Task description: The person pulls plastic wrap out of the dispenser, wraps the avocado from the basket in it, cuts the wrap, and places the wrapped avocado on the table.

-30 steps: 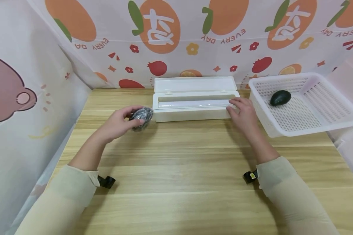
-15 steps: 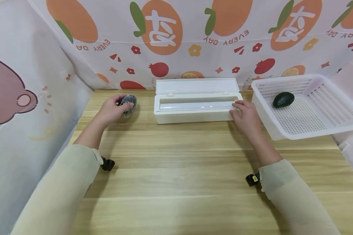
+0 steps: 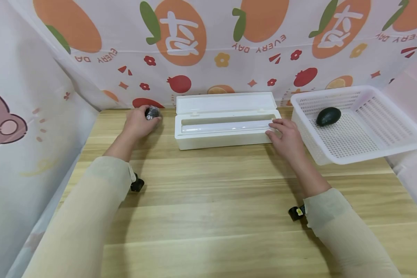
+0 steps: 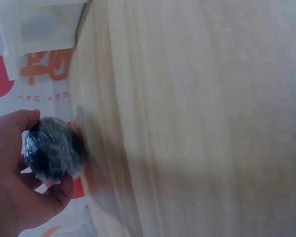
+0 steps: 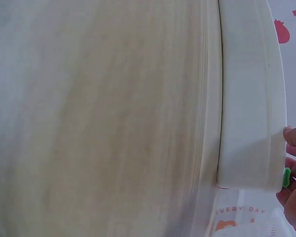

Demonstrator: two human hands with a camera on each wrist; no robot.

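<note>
A white basket [image 3: 362, 141] stands just right of the right fingers [image 3: 281, 122] (a dark green fruit [image 3: 328, 116] lies inside it); beyond them hangs a fruit-printed cloth [image 3: 250, 71].

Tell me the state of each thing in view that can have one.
Dark object: wrapped in clear film
Left hand: gripping the dark object
White box: open, its lid raised
White roll: lying inside the box
Right hand: holding the box's right end
Basket: upright, open-topped
Dark green fruit: lying in the basket, no film visible
</note>
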